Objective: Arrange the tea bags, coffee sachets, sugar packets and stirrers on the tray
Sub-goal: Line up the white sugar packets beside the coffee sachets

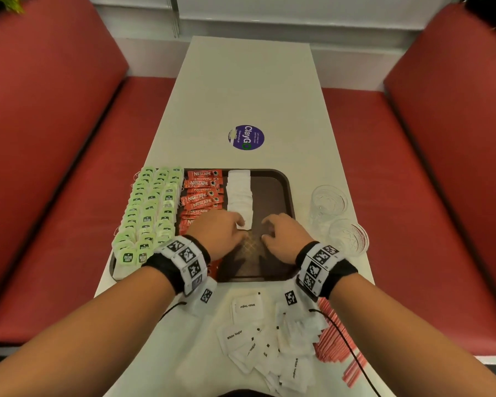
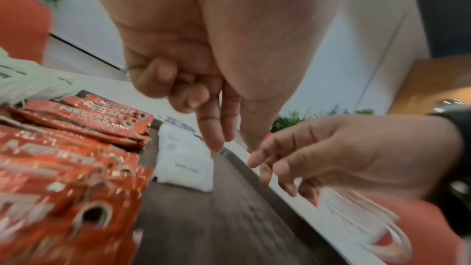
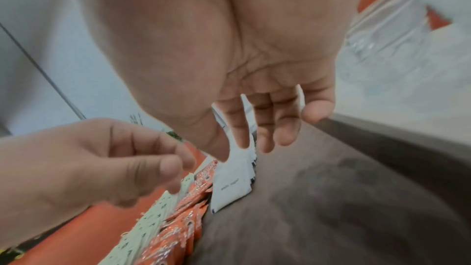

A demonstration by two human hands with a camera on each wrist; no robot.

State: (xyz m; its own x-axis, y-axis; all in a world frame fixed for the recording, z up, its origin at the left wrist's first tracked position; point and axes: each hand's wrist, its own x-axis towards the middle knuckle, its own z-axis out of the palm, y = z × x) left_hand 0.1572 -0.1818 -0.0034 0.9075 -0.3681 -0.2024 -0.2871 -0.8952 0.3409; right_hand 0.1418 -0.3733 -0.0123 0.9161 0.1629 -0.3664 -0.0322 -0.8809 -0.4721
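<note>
Head view: both loosely open, empty hands, left hand (image 1: 221, 230) and right hand (image 1: 281, 233), are held over the brown plastic tray (image 1: 272, 190) beside the row of white sugar packets (image 1: 239, 193).

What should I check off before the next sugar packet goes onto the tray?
1. Tray has bare floor right of the sugar row: ok.
2. Loose sugar packets within reach on the table: ok.
3. Right hand free: ok, fingers relaxed, nothing held.
4. Left hand free: cannot tell; fingertips meet the row's nearest packet.
5. Glasses outside the tray: ok.
6. Stirrers placed: not ok, on the table.
</note>
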